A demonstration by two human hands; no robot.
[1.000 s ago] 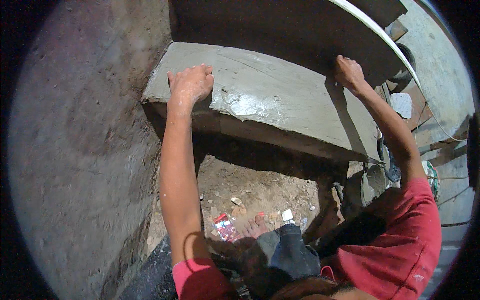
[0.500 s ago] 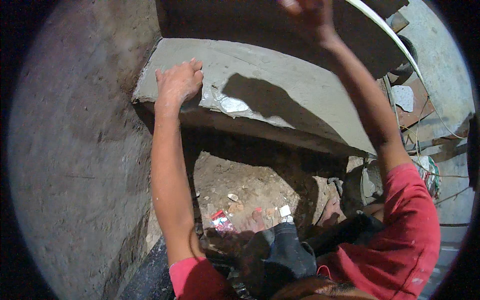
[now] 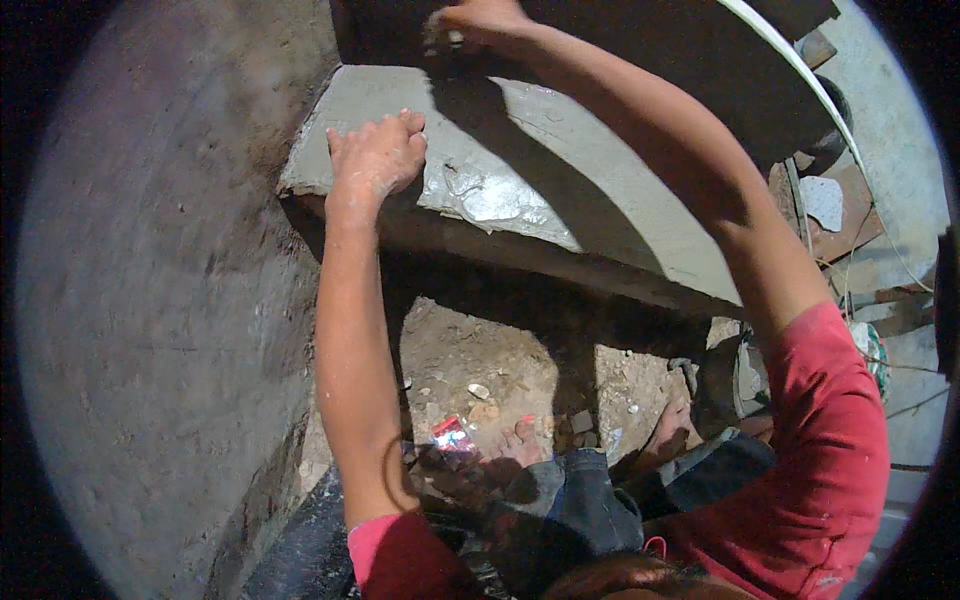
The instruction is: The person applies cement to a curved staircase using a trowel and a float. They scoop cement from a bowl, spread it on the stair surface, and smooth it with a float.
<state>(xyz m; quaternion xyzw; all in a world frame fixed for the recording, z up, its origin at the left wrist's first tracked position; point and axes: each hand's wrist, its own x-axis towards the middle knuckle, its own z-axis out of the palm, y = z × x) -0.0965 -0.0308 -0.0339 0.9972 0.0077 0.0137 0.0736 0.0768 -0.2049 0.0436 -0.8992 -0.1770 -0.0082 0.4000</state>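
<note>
Grey mortar ledge point(image 3: 450, 150) stretched from the rough wall point(image 3: 170, 250) on the left, its surface wet and shiny near the front edge, above rubble-strewn ground point(image 3: 480, 350). On it lay the left hand point(image 3: 378, 155), fingers curled, grip unclear; the blurred right hand point(image 3: 485, 20) hung by the shadowed back face point(image 3: 690, 50), finger state impossible to tell.

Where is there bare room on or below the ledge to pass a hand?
Bare: the grey ledge between the glossy patch and right forearm, and beyond the left hand. Crowded: the ground near the feet, with a red packet and stones.
</note>
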